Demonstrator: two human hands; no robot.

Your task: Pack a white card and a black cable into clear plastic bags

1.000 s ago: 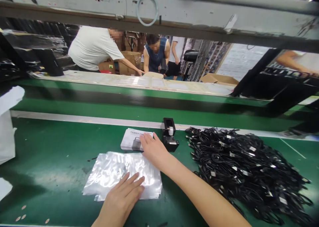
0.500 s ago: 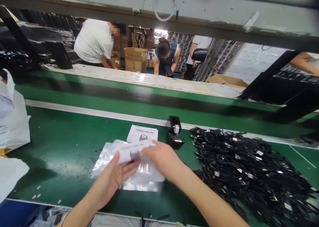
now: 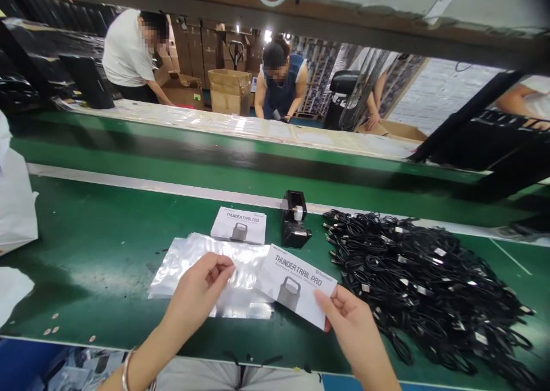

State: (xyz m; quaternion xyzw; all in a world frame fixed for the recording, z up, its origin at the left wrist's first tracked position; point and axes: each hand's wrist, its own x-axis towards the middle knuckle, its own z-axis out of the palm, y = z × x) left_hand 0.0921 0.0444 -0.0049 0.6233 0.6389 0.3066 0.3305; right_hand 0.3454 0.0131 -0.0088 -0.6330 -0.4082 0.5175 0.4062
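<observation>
My right hand [image 3: 350,316] grips a printed manual [image 3: 289,276] by its right edge between thumb and fingers. The cover reads "THUNDER TRAIL PRO" above a picture of a speaker, and its left edge overlaps the clear bags. My left hand [image 3: 201,288] is closed in a pinch at the top of a clear plastic bag [image 3: 174,268], over a loose stack of such bags; the exact grip is partly hidden by the fingers. Behind the bags lies a stack of matching manuals [image 3: 238,226]. A black tape dispenser [image 3: 294,219] stands to the right of that stack.
A large heap of black cables [image 3: 425,288] covers the right of the green table [image 3: 98,230]. White wrapping [image 3: 15,196] stands at the left edge. Beyond a raised ledge [image 3: 180,119], several people work near cardboard boxes [image 3: 230,90]. A beam [image 3: 344,13] crosses above.
The manual, earlier between both hands over the bags, has moved right and now lies flat-on in my right hand alone. My left hand has turned over from palm-up to a pinch.
</observation>
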